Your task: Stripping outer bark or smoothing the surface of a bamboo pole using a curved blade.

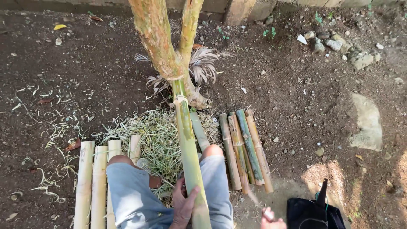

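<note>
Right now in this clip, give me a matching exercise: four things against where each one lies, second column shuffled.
Things:
1. green bamboo pole
2. peeled pale bamboo pieces
3. green-brown bamboo pieces
4. black bag

Places:
A. bottom right corner, on the soil
B. between the knees, its far end against the tree trunk, gripped by the left hand
C. in a row right of the right knee
D. in a row by the left knee

Pairs: 1-B, 2-D, 3-C, 4-A

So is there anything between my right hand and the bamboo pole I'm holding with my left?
Nothing visible. The left hand already grips the bamboo pole between the knees. The right hand is off to the side holding something blurred, with only the right knee and bare ground between.
</note>
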